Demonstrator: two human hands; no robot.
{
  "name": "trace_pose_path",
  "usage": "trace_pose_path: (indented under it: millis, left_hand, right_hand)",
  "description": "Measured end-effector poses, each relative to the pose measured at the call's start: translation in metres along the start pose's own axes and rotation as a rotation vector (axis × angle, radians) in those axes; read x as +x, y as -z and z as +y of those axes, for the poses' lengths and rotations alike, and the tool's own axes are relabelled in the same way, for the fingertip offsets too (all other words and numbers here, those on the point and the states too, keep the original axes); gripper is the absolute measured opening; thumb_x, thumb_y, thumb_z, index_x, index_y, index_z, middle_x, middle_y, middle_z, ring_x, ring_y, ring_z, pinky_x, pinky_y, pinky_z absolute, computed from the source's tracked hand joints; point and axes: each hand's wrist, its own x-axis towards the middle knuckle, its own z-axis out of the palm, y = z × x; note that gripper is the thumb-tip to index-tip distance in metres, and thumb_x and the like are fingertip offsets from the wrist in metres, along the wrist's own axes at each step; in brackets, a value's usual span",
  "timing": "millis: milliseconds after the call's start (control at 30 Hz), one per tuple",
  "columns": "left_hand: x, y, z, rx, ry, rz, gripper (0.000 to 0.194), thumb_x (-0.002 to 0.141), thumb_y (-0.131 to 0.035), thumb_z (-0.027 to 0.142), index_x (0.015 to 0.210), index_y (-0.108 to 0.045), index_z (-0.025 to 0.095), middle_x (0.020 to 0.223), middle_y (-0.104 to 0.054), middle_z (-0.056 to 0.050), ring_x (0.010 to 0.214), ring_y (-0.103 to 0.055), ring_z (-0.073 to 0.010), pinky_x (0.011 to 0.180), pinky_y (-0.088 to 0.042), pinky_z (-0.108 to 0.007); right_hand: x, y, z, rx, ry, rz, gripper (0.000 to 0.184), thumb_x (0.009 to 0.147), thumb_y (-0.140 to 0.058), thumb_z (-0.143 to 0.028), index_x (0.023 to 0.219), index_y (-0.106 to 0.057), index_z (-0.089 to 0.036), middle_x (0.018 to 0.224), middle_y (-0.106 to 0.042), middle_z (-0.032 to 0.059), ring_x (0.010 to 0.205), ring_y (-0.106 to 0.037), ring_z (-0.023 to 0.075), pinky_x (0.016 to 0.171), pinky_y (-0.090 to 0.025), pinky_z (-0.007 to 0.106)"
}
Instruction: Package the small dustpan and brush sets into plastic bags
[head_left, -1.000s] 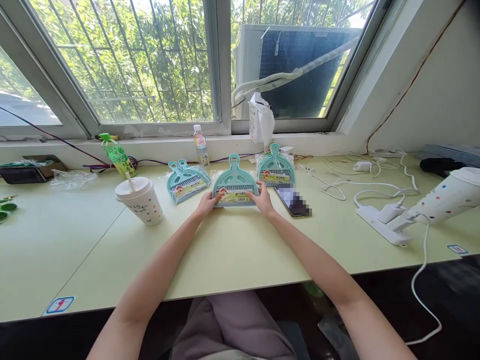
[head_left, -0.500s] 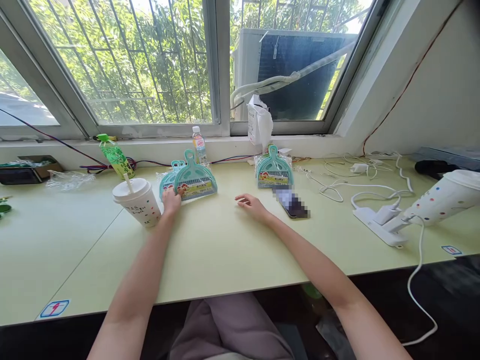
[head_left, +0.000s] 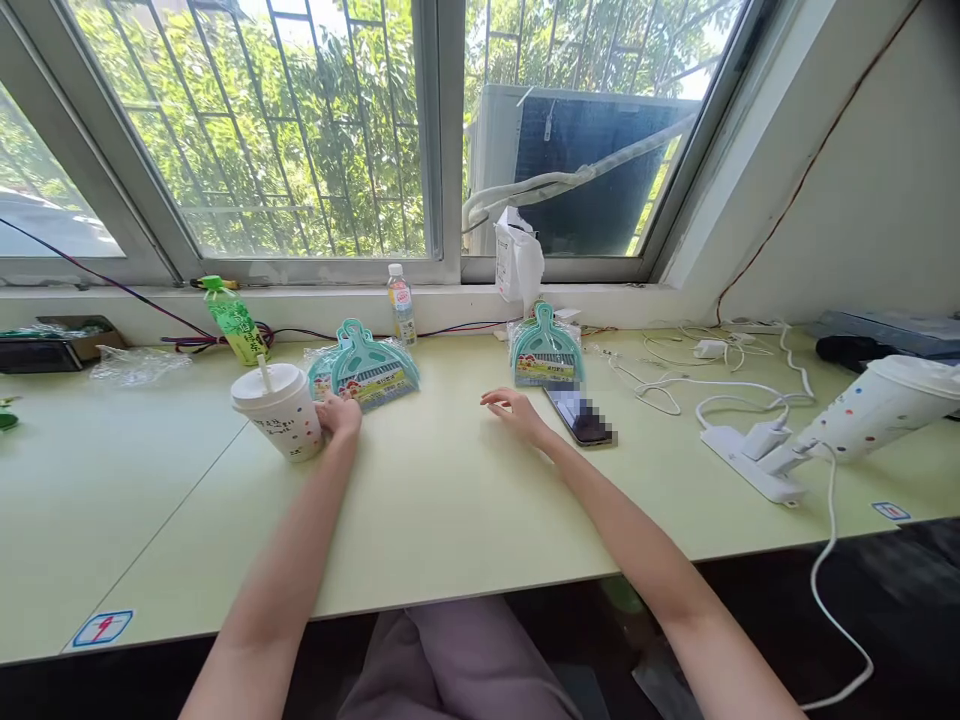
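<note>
My left hand is at the near left edge of a mint-green toy dustpan in clear wrapping, its thumb against the front and its other fingers partly hidden. This dustpan leans against another mint-green dustpan behind it. Just left of the hand stands a white paper cup with coloured dots, a lid and a straw. My right hand rests on the table, fingers loosely stretched out and holding nothing. Beside it lies a phone, with one more wrapped dustpan behind.
A green bottle and a clear labelled bottle stand along the window side. A tissue pack is by the sill. On the right are a power strip, white cables and a tilted dotted cup. A box sits far left.
The dustpan at my left hand has shifted left and sunk back closer against the one behind it. My right hand has barely moved. The view has tilted slightly upward.
</note>
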Motion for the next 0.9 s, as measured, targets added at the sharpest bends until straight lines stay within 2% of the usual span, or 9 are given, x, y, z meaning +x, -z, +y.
trace_pose_path:
  millis: [133, 200, 267, 333, 400, 500, 600, 733, 900]
  left_hand:
    - [0.001, 0.005, 0.003, 0.074, -0.039, -0.016, 0.034, 0.084, -0.053, 0.031, 0.112, -0.056, 0.012, 0.135, -0.038, -0.025, 0.133, -0.032, -0.0441, 0.103, -0.031, -0.063]
    - [-0.002, 0.006, 0.007, 0.117, -0.024, -0.034, 0.035, 0.086, -0.050, 0.030, 0.113, -0.055, 0.008, 0.133, -0.038, -0.028, 0.129, -0.037, -0.0437, 0.101, -0.034, -0.060]
    - [-0.006, 0.005, 0.011, 0.132, -0.013, -0.045, 0.040, 0.087, -0.048, 0.029, 0.118, -0.051, 0.004, 0.132, -0.039, -0.030, 0.127, -0.039, -0.0427, 0.100, -0.036, -0.057]
    - [-0.010, 0.003, 0.013, 0.127, -0.020, -0.034, 0.048, 0.087, -0.050, 0.028, 0.126, -0.043, 0.002, 0.133, -0.038, -0.031, 0.128, -0.038, -0.0412, 0.101, -0.037, -0.054]
    - [-0.013, 0.000, 0.014, 0.125, -0.034, 0.005, 0.057, 0.085, -0.052, 0.027, 0.135, -0.034, 0.004, 0.136, -0.037, -0.029, 0.130, -0.037, -0.0397, 0.101, -0.037, -0.053]
    - [-0.018, -0.001, 0.014, 0.146, -0.116, 0.099, 0.065, 0.085, -0.051, 0.024, 0.142, -0.025, 0.008, 0.144, -0.031, -0.028, 0.134, -0.033, -0.0384, 0.102, -0.036, -0.053]
    - [-0.027, 0.002, 0.016, 0.182, -0.313, 0.159, 0.064, 0.085, -0.045, 0.017, 0.144, -0.021, 0.007, 0.153, -0.016, -0.027, 0.142, -0.019, -0.0357, 0.109, -0.029, -0.053]
    - [-0.043, 0.008, 0.026, 0.157, -0.597, 0.115, 0.060, 0.086, -0.039, 0.009, 0.144, -0.025, 0.012, 0.158, -0.006, -0.019, 0.148, 0.002, -0.0282, 0.116, -0.012, -0.052]
    - [-0.057, 0.012, 0.038, 0.090, -0.826, -0.022, 0.050, 0.089, -0.042, 0.014, 0.139, -0.039, 0.018, 0.158, -0.016, -0.014, 0.148, -0.003, -0.0278, 0.117, -0.007, -0.055]
  right_hand:
    - [0.018, 0.040, 0.018, -0.187, -0.073, 0.351, 0.021, 0.082, -0.051, -0.021, 0.090, -0.069, -0.024, 0.115, -0.067, 0.0044, 0.112, -0.057, 0.0220, 0.101, -0.037, 0.041]
    - [0.029, 0.071, 0.033, -0.305, -0.253, 0.617, 0.029, 0.082, -0.044, -0.018, 0.099, -0.067, -0.022, 0.119, -0.064, 0.0068, 0.115, -0.054, 0.0243, 0.100, -0.038, 0.043]
    - [0.039, 0.101, 0.049, -0.421, -0.460, 0.779, 0.035, 0.082, -0.043, -0.018, 0.111, -0.062, -0.022, 0.124, -0.061, 0.0101, 0.119, -0.050, 0.0273, 0.097, -0.039, 0.045]
    - [0.046, 0.126, 0.067, -0.506, -0.600, 0.785, 0.040, 0.081, -0.053, -0.024, 0.121, -0.055, -0.022, 0.131, -0.056, 0.0131, 0.124, -0.045, 0.0307, 0.098, -0.036, 0.049]
    - [0.050, 0.142, 0.085, -0.507, -0.705, 0.680, 0.051, 0.079, -0.062, -0.033, 0.128, -0.049, -0.021, 0.134, -0.052, 0.0165, 0.126, -0.043, 0.0321, 0.100, -0.034, 0.051]
    - [0.055, 0.152, 0.108, -0.400, -0.783, 0.542, 0.062, 0.080, -0.063, -0.044, 0.134, -0.041, -0.021, 0.128, -0.056, 0.0166, 0.122, -0.048, 0.0299, 0.098, -0.034, 0.049]
    - [0.062, 0.154, 0.121, -0.386, -0.771, 0.523, 0.062, 0.082, -0.061, -0.045, 0.135, -0.040, -0.022, 0.124, -0.060, 0.0146, 0.120, -0.050, 0.0296, 0.099, -0.033, 0.050]
    - [0.069, 0.153, 0.124, -0.430, -0.819, 0.529, 0.054, 0.079, -0.068, -0.037, 0.126, -0.051, -0.019, 0.123, -0.060, 0.0170, 0.118, -0.052, 0.0309, 0.097, -0.037, 0.050]
    - [0.072, 0.151, 0.121, -0.464, -0.874, 0.586, 0.032, 0.078, -0.067, -0.035, 0.103, -0.064, -0.014, 0.115, -0.061, 0.0217, 0.113, -0.055, 0.0336, 0.092, -0.041, 0.052]
